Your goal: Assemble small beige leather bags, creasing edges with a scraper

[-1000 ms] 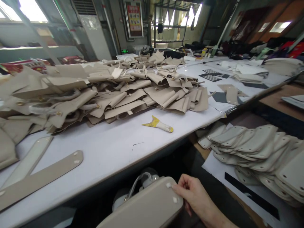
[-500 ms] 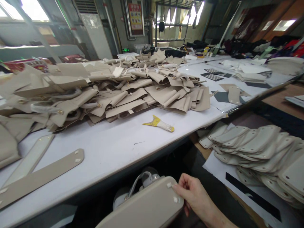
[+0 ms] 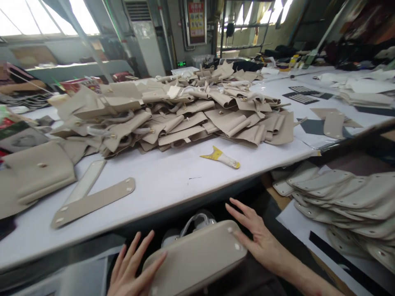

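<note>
Rounded panel (image 3: pixel 197 257): smooth, matt, leather-like | handle wrap (image 3: pixel 99 132): plastic-like | tabletop (image 3: pixel 166 181): smooth, paper-like | stud (image 3: pixel 41 165): metallic

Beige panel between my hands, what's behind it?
A pale, handle-like loop shows past the far edge of the beige panel; the panel hides anything lower down behind it.

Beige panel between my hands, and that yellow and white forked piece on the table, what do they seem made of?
Beige panel: likely leather or a synthetic imitation, given its smooth, even, fairly matte surface; which one, I can't tell.
Forked piece: perhaps plastic or card, as it looks thin and flat; its patchy yellow suggests worn paint or tape.
</note>
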`<action>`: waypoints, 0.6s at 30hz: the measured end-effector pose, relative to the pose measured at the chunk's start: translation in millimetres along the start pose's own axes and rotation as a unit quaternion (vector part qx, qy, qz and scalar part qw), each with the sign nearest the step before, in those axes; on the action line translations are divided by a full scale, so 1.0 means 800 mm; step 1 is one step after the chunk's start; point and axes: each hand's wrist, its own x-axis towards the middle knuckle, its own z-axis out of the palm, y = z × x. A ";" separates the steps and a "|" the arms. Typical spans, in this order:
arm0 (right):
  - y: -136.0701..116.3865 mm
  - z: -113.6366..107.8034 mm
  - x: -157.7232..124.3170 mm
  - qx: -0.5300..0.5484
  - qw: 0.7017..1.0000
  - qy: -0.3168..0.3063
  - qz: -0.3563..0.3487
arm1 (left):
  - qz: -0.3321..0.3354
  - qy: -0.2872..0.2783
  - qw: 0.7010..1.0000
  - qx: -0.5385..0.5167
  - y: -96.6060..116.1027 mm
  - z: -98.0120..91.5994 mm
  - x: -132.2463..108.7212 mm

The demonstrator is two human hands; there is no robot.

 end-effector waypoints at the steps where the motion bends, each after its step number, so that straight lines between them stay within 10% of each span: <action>1: -0.001 -0.007 0.004 -0.060 0.996 -0.047 -0.057 | 0.071 -0.016 0.996 0.049 -0.002 -0.004 0.004; 5: -0.029 -0.031 0.017 -0.205 0.936 -0.179 -0.224 | 0.183 -0.078 0.968 0.154 0.014 -0.037 0.025; 9: -0.073 -0.028 0.020 -0.184 0.938 -0.168 -0.240 | 0.173 -0.099 0.970 0.142 0.049 -0.053 0.034; 18: -0.071 0.059 0.004 -0.236 0.925 -0.129 -0.267 | 0.093 -0.006 0.976 0.195 0.076 0.015 0.001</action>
